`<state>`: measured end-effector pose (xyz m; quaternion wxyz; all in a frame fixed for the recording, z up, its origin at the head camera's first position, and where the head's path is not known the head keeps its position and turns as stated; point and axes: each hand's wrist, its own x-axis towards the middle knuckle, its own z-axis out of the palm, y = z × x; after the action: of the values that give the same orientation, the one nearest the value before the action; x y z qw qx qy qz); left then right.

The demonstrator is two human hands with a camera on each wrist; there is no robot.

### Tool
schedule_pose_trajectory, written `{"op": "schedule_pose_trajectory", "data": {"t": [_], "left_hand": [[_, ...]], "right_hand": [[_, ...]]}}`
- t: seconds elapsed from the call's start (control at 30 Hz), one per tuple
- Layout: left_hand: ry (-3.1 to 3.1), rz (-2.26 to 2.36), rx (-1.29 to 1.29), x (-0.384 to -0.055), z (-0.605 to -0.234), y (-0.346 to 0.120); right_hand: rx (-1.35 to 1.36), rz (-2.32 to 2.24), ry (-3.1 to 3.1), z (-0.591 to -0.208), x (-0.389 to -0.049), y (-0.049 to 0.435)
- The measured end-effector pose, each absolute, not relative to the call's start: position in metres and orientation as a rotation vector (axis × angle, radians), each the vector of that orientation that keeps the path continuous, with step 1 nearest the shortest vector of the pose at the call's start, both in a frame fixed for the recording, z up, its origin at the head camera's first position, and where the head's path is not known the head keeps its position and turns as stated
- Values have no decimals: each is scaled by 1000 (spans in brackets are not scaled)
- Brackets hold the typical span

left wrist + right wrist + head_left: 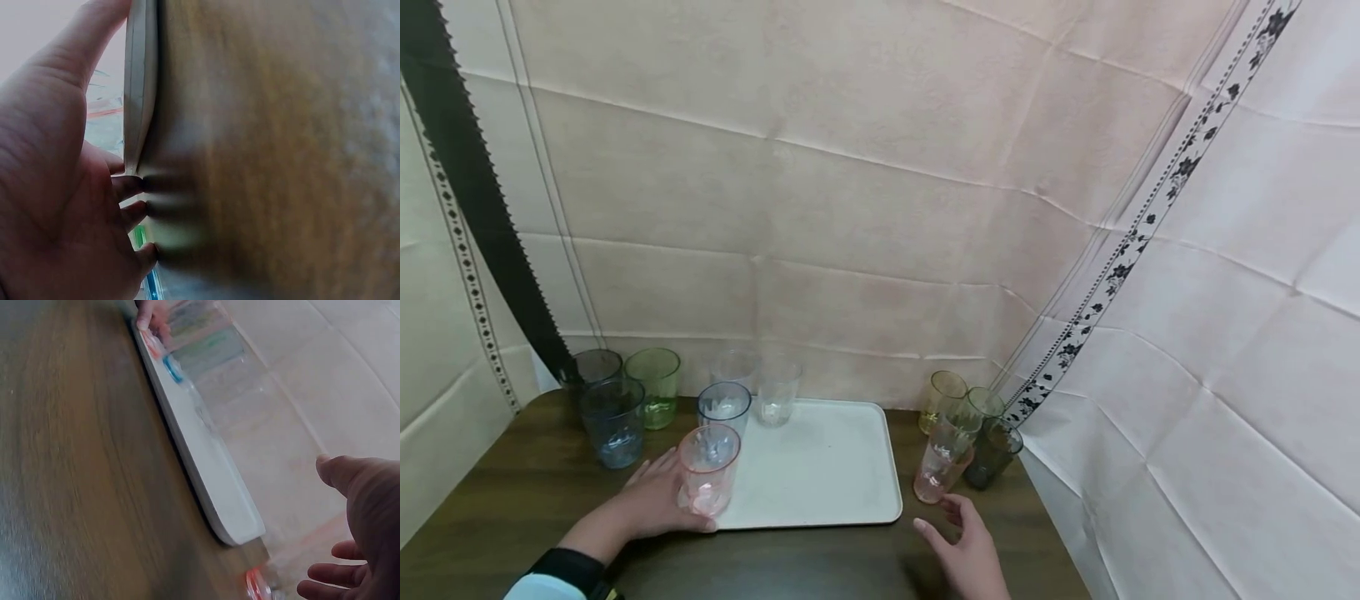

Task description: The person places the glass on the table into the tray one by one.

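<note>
A white tray (827,475) lies on the table, with a pink-rimmed glass (709,475), a blue-rimmed glass (725,406) and two clear glasses (777,392) along its left side. My left hand (655,502) rests at the tray's front left corner, beside the pink-rimmed glass. In the left wrist view its thumb lies against the tray edge and its fingers reach down past it. My right hand (966,546) is right of the tray, thumb and fingers apart and nothing between them. Just beyond its fingertips stands a pink glass (934,479).
Left of the tray are a blue glass (615,425), a green glass (657,387) and a dark glass (597,367). Several more stand at the right, among them a yellow glass (943,396) and a dark grey glass (992,457). A cloth (850,208) hangs behind the table.
</note>
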<state>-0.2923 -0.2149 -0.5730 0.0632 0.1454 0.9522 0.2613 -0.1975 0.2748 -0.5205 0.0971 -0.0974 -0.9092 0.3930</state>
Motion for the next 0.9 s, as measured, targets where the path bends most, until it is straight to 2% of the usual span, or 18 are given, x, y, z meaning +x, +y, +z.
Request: {"op": "schedule_pose_trajectory", "data": {"t": [0.37,0.9], "left_hand": [[2898,790,441,-288,-575,-220],[2879,811,444,-291,-576,-217]], "right_hand": [[-445,1083,-2613,-514,-211,322],[-657,1147,-2496,-513,-271,389]]}}
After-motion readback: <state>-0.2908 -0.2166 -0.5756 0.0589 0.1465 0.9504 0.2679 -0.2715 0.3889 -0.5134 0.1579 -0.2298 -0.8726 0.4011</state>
